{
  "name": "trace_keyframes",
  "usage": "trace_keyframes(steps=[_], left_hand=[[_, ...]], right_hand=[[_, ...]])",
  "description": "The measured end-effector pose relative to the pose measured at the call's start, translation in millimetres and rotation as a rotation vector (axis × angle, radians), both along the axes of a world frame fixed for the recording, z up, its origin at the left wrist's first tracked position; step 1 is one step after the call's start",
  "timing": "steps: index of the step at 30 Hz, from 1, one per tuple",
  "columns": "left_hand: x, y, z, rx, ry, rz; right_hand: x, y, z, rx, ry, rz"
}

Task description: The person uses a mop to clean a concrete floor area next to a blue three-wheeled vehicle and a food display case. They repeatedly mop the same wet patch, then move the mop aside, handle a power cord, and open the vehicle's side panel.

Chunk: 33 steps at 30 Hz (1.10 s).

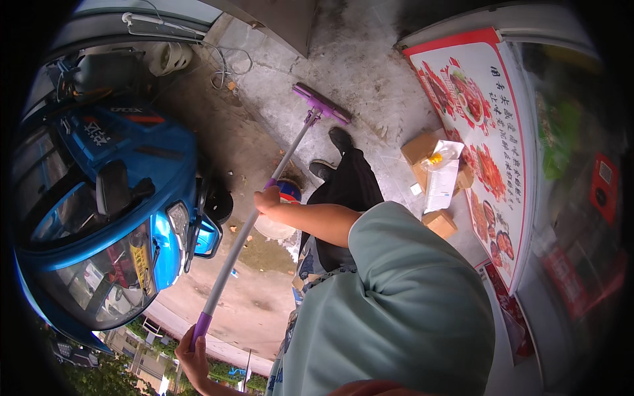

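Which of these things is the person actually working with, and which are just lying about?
In use:
mop, its pole held by both hands
left hand
right hand
wet concrete floor

Lying about:
blue vehicle
cardboard boxes
round tub
red poster

Long-handled mop (264, 198), silver-grey metal pole with purple plastic fittings. Flat rectangular purple head (321, 103) pressed on grey concrete floor (370, 59), set crosswise to pole, joined by small purple swivel bracket. Lies just beyond black shoes (333, 152), head up-frame of them, pole running from there down-left at a slant. Purple collar partway along pole, level with the shoes' near side; purple end grip (200, 327) at far lower end, well away from shoes. Gripped at collar by right hand (267, 198), at end grip by left hand (191, 360). Pole straight, unbent, head flat down.
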<state>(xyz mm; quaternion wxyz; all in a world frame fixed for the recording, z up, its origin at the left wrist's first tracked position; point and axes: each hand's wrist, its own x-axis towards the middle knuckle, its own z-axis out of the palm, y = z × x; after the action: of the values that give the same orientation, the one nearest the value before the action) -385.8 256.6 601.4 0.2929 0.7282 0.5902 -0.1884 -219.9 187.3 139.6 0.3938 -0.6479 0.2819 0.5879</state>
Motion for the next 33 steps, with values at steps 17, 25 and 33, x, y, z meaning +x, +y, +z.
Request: trace_keyframes(steps=[17, 25, 33], left_hand=[[144.5, -70.1, -254.5, -0.511, -1.236, 0.198], [64.5, -67.7, -306.5, -0.609, -1.583, 0.798], [-85.7, 22.1, -277.5, -0.490, -1.546, 0.855]], right_hand=[[205.8, -226.1, -121.4, -0.060, -0.102, -0.434], [124.0, -202.7, -154.3, -0.033, -0.007, -0.289], [-45.5, -101.0, -142.2, -0.042, 0.107, -0.339]])
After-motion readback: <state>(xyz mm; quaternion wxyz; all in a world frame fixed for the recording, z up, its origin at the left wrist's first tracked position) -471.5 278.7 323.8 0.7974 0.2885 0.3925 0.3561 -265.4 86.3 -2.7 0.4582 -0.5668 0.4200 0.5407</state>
